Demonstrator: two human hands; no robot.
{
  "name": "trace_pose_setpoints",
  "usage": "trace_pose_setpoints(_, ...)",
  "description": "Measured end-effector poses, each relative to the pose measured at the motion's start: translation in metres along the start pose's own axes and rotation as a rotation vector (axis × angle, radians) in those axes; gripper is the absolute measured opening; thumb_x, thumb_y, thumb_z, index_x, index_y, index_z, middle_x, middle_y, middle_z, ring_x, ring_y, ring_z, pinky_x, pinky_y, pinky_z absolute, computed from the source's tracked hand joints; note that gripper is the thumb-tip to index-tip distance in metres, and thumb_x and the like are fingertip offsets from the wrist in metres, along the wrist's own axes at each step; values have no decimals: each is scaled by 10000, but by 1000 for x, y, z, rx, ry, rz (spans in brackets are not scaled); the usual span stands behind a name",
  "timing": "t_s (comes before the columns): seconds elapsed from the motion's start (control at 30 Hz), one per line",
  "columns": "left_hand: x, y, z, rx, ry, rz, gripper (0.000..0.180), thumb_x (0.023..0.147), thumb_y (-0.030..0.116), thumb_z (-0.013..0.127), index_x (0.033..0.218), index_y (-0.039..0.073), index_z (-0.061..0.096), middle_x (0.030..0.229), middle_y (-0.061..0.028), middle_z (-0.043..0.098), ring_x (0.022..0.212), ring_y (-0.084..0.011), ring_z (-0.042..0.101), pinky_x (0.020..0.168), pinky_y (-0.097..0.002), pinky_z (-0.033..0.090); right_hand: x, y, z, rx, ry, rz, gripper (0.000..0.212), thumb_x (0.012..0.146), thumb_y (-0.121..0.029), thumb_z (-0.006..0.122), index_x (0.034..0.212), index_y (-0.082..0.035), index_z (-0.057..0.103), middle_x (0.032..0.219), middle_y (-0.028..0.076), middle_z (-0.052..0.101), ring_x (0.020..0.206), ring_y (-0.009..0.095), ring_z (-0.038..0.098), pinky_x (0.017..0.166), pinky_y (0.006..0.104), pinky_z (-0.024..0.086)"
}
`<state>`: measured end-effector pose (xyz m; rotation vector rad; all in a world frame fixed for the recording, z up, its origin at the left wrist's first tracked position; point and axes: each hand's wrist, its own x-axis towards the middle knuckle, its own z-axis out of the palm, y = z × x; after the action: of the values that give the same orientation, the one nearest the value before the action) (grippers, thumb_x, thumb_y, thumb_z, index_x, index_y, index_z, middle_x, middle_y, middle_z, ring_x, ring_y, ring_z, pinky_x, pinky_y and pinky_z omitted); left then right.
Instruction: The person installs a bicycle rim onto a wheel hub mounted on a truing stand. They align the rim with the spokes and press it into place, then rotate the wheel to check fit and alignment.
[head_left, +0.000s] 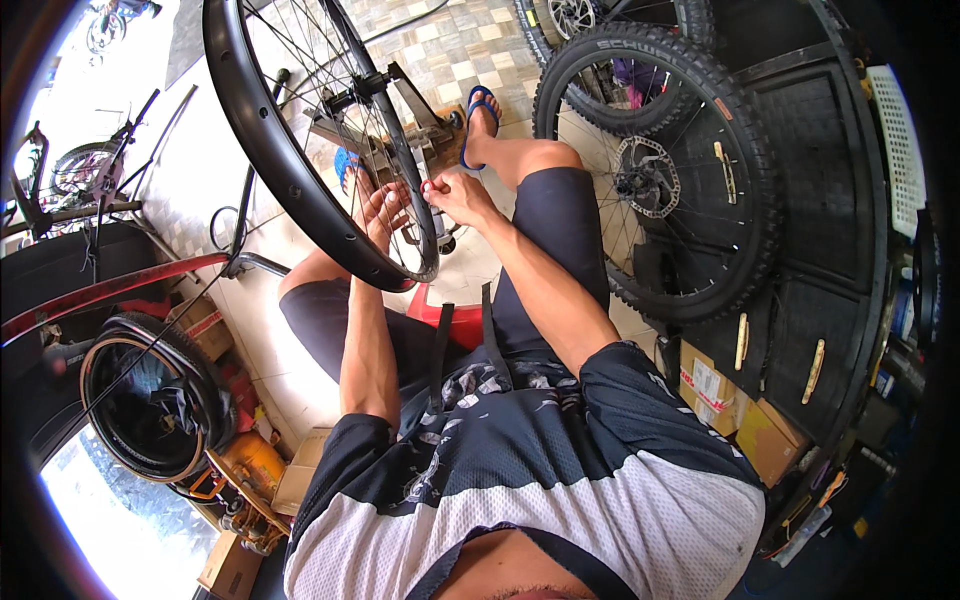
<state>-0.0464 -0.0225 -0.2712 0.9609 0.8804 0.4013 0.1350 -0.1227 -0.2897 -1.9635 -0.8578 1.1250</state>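
A bare black wheel rim (pixel 240 110) with thin spokes stands upright in front of me. It is held at its hub (pixel 352 93) in a metal wheel truing stand (pixel 432 130). My left hand (pixel 382 212) reaches in among the spokes near the rim's lower part, its fingers closed on a spoke and partly hidden behind others. On the rim's right side, my right hand (pixel 462 198) pinches a small red spoke wrench (pixel 428 187) against the wheel. The two hands are close together, with the near edge of the rim between them.
A wheel with a knobby tire and brake disc (pixel 650 180) leans at the right against black cabinets (pixel 800 130). Loose tires (pixel 150 390), an orange canister (pixel 255 463) and cardboard boxes (pixel 303 470) sit at the left. A red bar (pixel 120 290) crosses there.
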Motion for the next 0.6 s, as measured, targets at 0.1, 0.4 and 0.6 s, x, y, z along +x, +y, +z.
trace_pose_setpoints(0.1,-2,1,1,40,35,-22,358,1061,264,590,1310,7,584,1170,-85,681,1093,-186,654,867,-299,504,-1,0,10,16,7,23,313,848,-337,754,942,-39,748,850,149,752,819,318,725,759,421,546)
trace_pose_setpoints(0.4,3,-7,-20,-60,-29,-32,614,1057,505,521,1470,51,490,1347,-105,630,1251,-221,600,968,-372,486,1,-1,3,-50,19,49,332,871,-377,750,972,-61,750,836,118,751,783,239,717,733,386,529)
trace_pose_setpoints(0.6,3,-28,-24,-157,-78,-84,697,989,417,679,1531,61,424,1445,-128,574,1308,-258,561,991,-417,466,3,2,5,-16,9,46,344,849,-384,754,973,-63,753,877,141,757,838,300,725,771,416,543)
